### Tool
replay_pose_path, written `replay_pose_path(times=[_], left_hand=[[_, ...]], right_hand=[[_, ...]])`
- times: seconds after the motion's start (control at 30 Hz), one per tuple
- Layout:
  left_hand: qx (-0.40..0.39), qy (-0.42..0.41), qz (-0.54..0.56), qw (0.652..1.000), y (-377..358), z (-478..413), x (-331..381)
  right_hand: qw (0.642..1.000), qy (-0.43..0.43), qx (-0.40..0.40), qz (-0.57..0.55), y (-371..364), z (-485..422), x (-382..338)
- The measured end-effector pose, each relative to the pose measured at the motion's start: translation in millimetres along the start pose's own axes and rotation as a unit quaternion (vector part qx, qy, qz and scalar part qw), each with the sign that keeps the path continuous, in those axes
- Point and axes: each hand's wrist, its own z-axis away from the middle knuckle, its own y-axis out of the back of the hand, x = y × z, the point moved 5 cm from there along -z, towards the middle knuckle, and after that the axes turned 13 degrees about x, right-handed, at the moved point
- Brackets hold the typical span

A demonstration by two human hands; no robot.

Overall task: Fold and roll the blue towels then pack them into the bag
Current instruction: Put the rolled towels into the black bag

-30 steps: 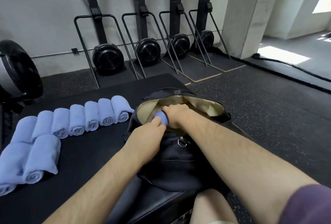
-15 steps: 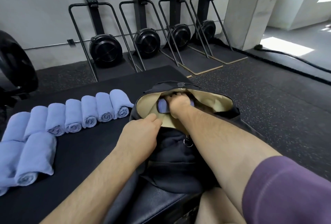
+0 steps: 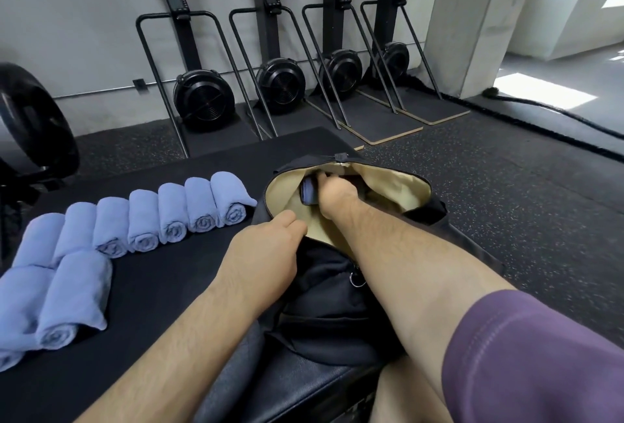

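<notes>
A black bag [image 3: 324,307] with a tan lining [image 3: 401,193] lies open on the black padded bench [image 3: 162,291]. My right hand [image 3: 332,194] reaches deep inside it and grips a rolled blue towel [image 3: 308,193] near the far end; its fingers are partly hidden. My left hand [image 3: 266,250] holds the near rim of the opening, fingers curled over the edge. Several rolled blue towels [image 3: 169,216] lie in a row left of the bag, with more [image 3: 67,297] at the near left.
Several black fan machines [image 3: 204,98] on stands line the grey wall behind the bench. Speckled rubber floor [image 3: 506,193] spreads to the right, with a thick black rope [image 3: 557,111] along it. A large black wheel [image 3: 37,125] sits at the far left.
My right hand has pushed the rolled towel from the bag's mouth deeper toward its far end. My left hand let go of the towel and now holds the rim.
</notes>
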Motion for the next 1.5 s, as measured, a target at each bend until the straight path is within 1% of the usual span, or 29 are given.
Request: replay_pose_path(times=[0.03,0.13,0.17,0.27,0.33,0.4,0.5,0.57,0.63,0.73,0.93,1.1,1.17,1.23,1.3,1.37,1.4,1.5], left_hand=[[0.003,0.001,0.0,1.0,0,0,0],[0.019,0.006,0.013,1.0,-1,1,-1],[0.026,0.009,0.021,0.999,-3,2,-3],[0.022,0.015,0.056,0.998,-8,5,-3],[0.009,0.045,0.076,0.996,-13,7,-5],[0.001,0.068,0.104,0.992,-16,9,-6],[0.012,0.11,0.158,0.981,-16,13,-8],[0.053,0.147,0.223,0.962,-5,16,-8],[0.101,0.193,0.278,0.935,15,20,-13],[0.138,0.273,0.333,0.892,37,36,-32],[0.165,0.393,0.321,0.846,51,104,-106],[0.181,0.463,0.277,0.822,53,173,-176],[0.188,0.475,0.246,0.824,51,199,-202],[0.187,0.472,0.174,0.844,44,224,-228],[0.162,0.479,0.066,0.861,28,251,-251],[0.139,0.494,0.021,0.858,8,277,-266],[0.131,0.503,0.024,0.854,-2,286,-270],[0.12,0.523,0.085,0.839,-25,297,-273]], right_hand=[[1.0,-0.004,-0.01,-0.012,-3,-1,0],[0.996,-0.028,-0.08,-0.014,-9,-2,3],[0.996,-0.025,-0.089,-0.011,-10,-1,5],[0.997,0.011,-0.069,0.022,1,16,8],[0.999,0.026,-0.037,0.022,12,31,13],[0.999,0.036,0.019,0.002,28,48,13],[0.994,0.048,0.091,-0.024,55,81,8],[0.986,0.051,0.148,-0.06,76,107,-1],[0.974,0.065,0.198,-0.086,94,133,-17],[0.959,0.119,0.226,-0.12,111,165,-57],[0.948,0.196,0.186,-0.166,89,193,-161],[0.94,0.247,0.124,-0.199,55,202,-254],[0.937,0.266,0.099,-0.204,37,202,-288],[0.936,0.279,0.069,-0.204,16,199,-319],[0.939,0.273,0.038,-0.205,-8,195,-344],[0.945,0.258,0.009,-0.199,-32,191,-367],[0.95,0.244,-0.002,-0.194,-44,189,-376],[0.962,0.193,-0.02,-0.192,-72,185,-395]])
